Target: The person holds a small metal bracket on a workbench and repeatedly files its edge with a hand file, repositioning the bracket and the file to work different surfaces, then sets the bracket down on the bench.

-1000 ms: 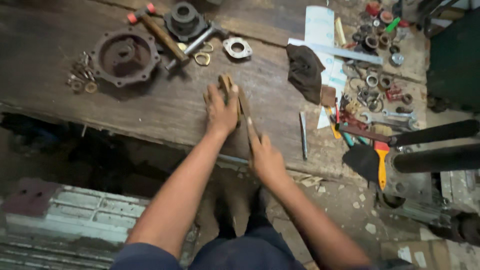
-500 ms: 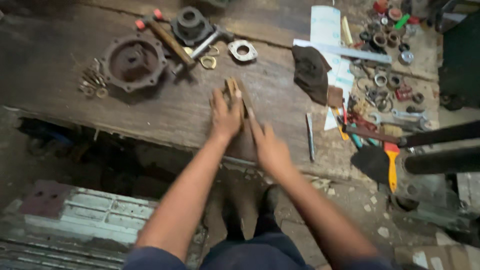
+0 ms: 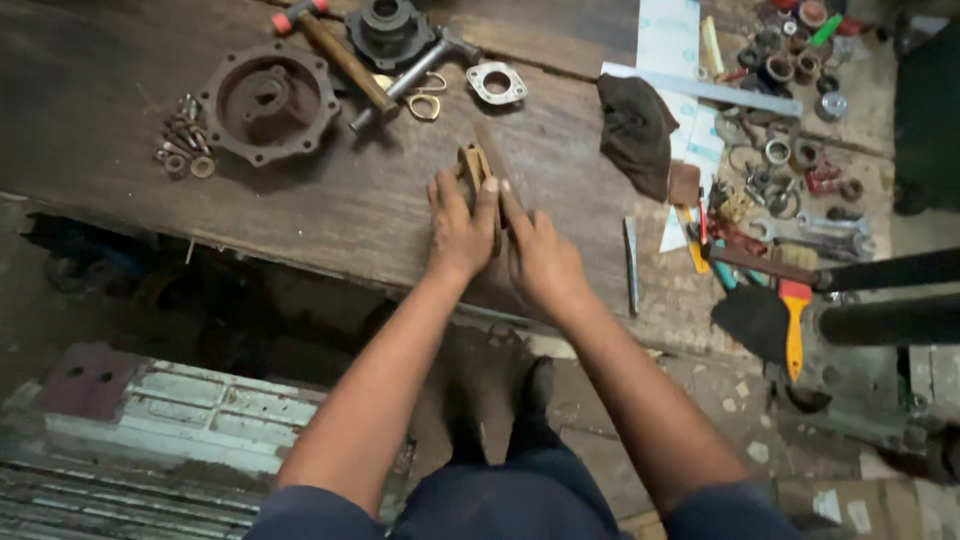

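Note:
On the worn wooden workbench point(image 3: 120, 225) my left hand point(image 3: 460, 225) and my right hand point(image 3: 540, 250) lie side by side, pressed down on a small tan, flat part point(image 3: 473, 165) whose far end sticks out beyond my fingers. Both hands touch it, and most of the part is hidden under them. Just beyond it lie a bright metal flange point(image 3: 497, 83) and a pale gasket ring point(image 3: 424, 104).
A round rusty housing cover point(image 3: 265, 102) and several bolts point(image 3: 182, 140) sit far left; a hammer point(image 3: 335, 50) and a grey pump body point(image 3: 390, 28) behind. A dark rag point(image 3: 633, 130), a thin metal rod point(image 3: 630, 265), washers, wrenches and an orange-handled brush point(image 3: 793, 320) lie to the right.
My right hand has moved up next to my left, so both now press on the tan part. The view has shifted slightly.

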